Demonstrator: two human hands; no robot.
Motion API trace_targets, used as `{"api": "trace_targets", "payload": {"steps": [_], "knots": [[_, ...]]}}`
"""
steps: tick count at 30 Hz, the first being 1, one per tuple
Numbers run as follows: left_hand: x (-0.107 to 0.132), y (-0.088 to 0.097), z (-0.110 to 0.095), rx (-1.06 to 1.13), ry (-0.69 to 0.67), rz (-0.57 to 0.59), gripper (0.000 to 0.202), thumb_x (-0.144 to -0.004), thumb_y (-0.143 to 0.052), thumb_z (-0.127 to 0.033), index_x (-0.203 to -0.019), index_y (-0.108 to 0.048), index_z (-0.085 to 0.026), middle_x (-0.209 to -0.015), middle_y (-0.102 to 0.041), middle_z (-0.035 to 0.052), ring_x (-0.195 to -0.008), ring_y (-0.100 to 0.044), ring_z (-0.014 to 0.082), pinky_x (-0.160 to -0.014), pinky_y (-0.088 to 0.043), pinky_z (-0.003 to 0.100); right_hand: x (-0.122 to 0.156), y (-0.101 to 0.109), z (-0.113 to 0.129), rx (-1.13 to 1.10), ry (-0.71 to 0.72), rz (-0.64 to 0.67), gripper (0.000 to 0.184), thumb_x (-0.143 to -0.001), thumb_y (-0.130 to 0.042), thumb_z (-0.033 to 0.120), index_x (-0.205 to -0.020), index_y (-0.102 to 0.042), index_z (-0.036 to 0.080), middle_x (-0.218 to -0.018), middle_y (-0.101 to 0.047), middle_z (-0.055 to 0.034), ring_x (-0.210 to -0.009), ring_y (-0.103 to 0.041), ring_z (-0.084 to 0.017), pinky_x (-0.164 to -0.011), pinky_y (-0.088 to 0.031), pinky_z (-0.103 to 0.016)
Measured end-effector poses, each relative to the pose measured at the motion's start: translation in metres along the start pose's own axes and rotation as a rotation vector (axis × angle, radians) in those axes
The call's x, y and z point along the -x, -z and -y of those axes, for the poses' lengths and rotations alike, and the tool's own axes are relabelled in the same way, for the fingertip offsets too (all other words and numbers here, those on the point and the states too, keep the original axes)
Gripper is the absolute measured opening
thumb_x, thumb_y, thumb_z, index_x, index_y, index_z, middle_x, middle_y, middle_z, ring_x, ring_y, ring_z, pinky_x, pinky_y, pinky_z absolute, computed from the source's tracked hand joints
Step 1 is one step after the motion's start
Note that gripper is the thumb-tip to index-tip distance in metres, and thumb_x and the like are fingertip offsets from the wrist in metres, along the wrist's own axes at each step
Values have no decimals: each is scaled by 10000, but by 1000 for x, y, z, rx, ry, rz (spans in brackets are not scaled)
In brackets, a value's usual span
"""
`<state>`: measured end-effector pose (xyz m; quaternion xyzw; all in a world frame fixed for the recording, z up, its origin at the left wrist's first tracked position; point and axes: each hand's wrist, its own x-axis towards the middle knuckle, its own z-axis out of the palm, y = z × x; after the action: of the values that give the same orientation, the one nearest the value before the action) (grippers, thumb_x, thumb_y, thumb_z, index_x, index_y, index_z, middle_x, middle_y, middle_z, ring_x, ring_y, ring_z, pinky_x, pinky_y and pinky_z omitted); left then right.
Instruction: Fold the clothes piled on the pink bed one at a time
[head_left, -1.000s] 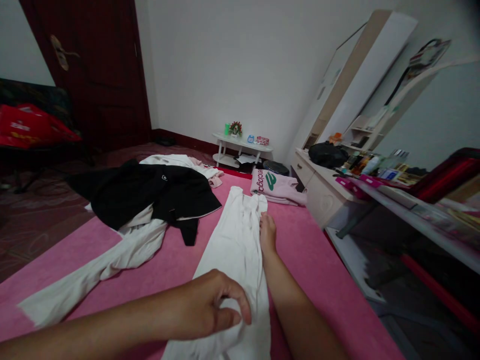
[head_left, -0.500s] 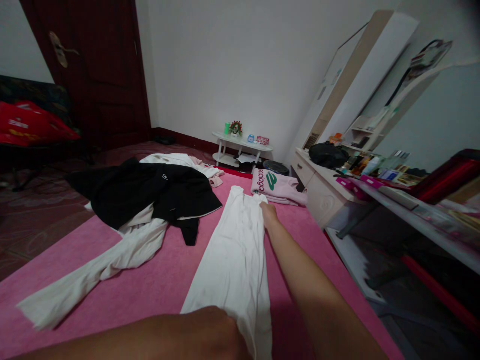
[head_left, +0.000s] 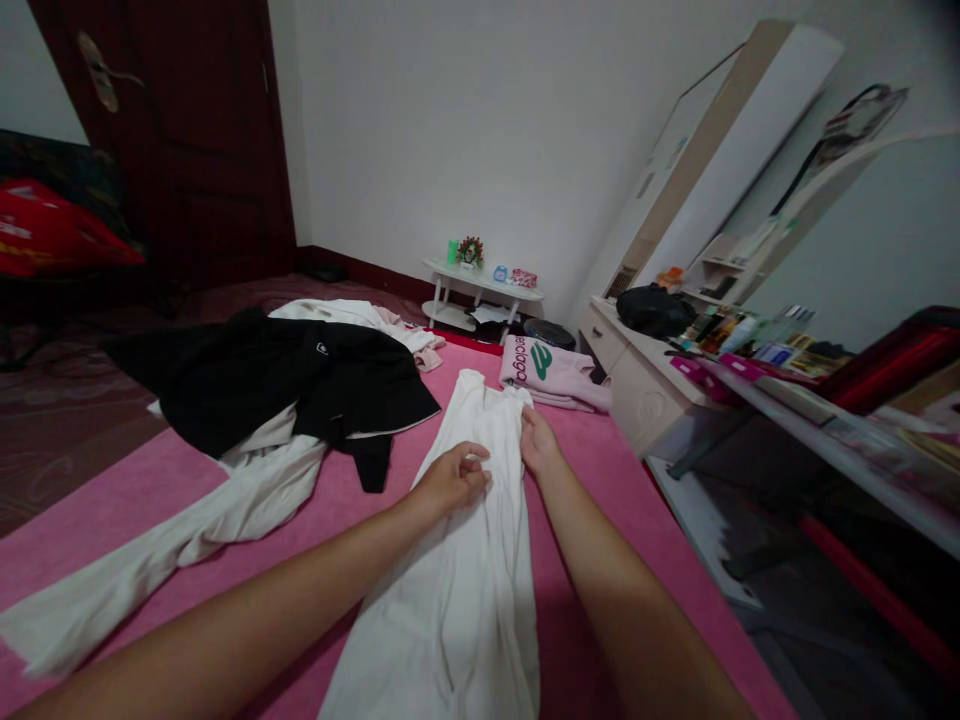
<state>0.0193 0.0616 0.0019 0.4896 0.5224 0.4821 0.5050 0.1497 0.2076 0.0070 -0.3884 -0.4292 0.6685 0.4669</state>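
White garment [head_left: 450,610] lies lengthwise on the pink sheet [head_left: 600,510], narrow end away from the wearer, near end running out of the bottom of view. Long creases follow its length. Set straight ahead of the body, presumably so both arms can reach it without twisting.

Left hand [head_left: 454,480] rests over the upper middle, palm down. Its grip is loosely curled, fingertips at the cloth; whether any fabric is pinched, cannot tell. Placement suggests light pressing or picking at the creases.

Right hand [head_left: 541,445] is at the right edge near the far end, fingers partly bent, tips meeting the hem. Grip appears slack; a firm hold cannot be confirmed. Likely there to steady or square that edge.

Surroundings, working outward. Folded pink top [head_left: 566,375], green print upward, sits just beyond the far end, to the right; it limits room there. Black jacket [head_left: 292,380] is spread to the left, with a pale length of cloth [head_left: 187,555] coming out from under it toward the near left; together they take up much of that side. White and pink clothes [head_left: 345,313] lie behind the jacket.

Left forearm covers part of the garment's left edge, so the lie of the cloth there is hidden.

Farther off: white table [head_left: 480,278] by the wall, dresser [head_left: 649,400] to the right bearing a black bag [head_left: 655,311], red bag [head_left: 60,235] at far left.
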Motion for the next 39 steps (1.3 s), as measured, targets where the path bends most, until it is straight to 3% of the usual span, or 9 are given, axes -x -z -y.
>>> {"api": "trace_targets", "payload": {"steps": [7, 11, 16, 20, 25, 31, 35, 37, 39], "knots": [[-12, -3, -7, 81, 20, 90, 385, -634, -719, -245, -986, -610, -133, -552, -385, -95, -452, -330, 45, -448, -242, 178, 56, 9, 2, 142, -106, 40, 260, -672, -663, 134, -921, -600, 174, -788, -716, -27, -709, -678, -183, -623, -562, -276], [-1, -1, -5, 54, 18, 227, 308, -606, -733, -268, -856, -668, -101, -465, -405, -92, -422, -321, 50, -446, -210, 195, 103, 16, 2, 261, -185, 110, 339, -685, -712, 247, -989, -572, 198, -808, -680, 1, -608, -632, -130, -519, -539, -243], [26, -1, -3, -74, -46, 357, 317, -648, -692, -281, -908, -701, -100, -515, -476, -65, -445, -363, 55, -456, -238, 197, 155, 19, -3, 284, -241, 190, 413, -685, -734, 373, -1011, -550, 200, -788, -629, 19, -596, -601, -111, -463, -520, -213], [42, -9, -14, -28, -34, 279, 260, -642, -653, -227, -859, -705, -95, -530, -512, -39, -475, -450, 74, -488, -324, 198, 169, 18, -5, 245, -224, 171, 511, -636, -771, 373, -1047, -534, 181, -745, -618, 21, -536, -579, -107, -428, -483, -204], [42, -1, -26, 341, 79, -30, 155, -625, -610, -195, -762, -624, -123, -604, -548, -13, -516, -510, 88, -531, -430, 215, 159, 19, -3, 176, -21, -53, 484, -671, -734, 332, -1074, -513, 180, -614, -566, 63, -493, -527, -80, -463, -435, -173], [39, 26, -9, 374, 189, -96, 161, -632, -603, -150, -792, -596, -132, -621, -530, -22, -498, -503, 90, -500, -442, 214, 169, 20, -17, 607, 293, 72, 266, -764, -563, 179, -1029, -567, 201, -796, -588, 3, -632, -584, -119, -554, -469, -224], [44, 40, 7, -100, -91, -46, 163, -724, -516, -115, -806, -656, -132, -708, -570, 26, -591, -550, 127, -562, -456, 242, 182, 22, -19, 1037, 616, 290, 344, -779, -509, 72, -1064, -618, 230, -1001, -596, -48, -887, -589, -166, -769, -485, -283], [50, 47, 8, -436, -350, -8, 275, -717, -506, -52, -896, -685, -160, -961, -598, 80, -876, -599, 190, -768, -489, 314, 187, 23, -17, 1132, 711, 338, 364, -787, -520, 62, -1095, -610, 233, -1040, -582, -58, -954, -576, -181, -832, -474, -300], [59, 52, 4, -688, -562, 57, 415, -706, -533, -15, -1048, -661, -213, -1248, -502, 100, -1162, -492, 246, -961, -420, 390, 190, 23, -15, 1174, 757, 332, 371, -787, -552, 72, -1119, -601, 231, -1049, -575, -64, -978, -568, -189, -845, -473, -298]]}}
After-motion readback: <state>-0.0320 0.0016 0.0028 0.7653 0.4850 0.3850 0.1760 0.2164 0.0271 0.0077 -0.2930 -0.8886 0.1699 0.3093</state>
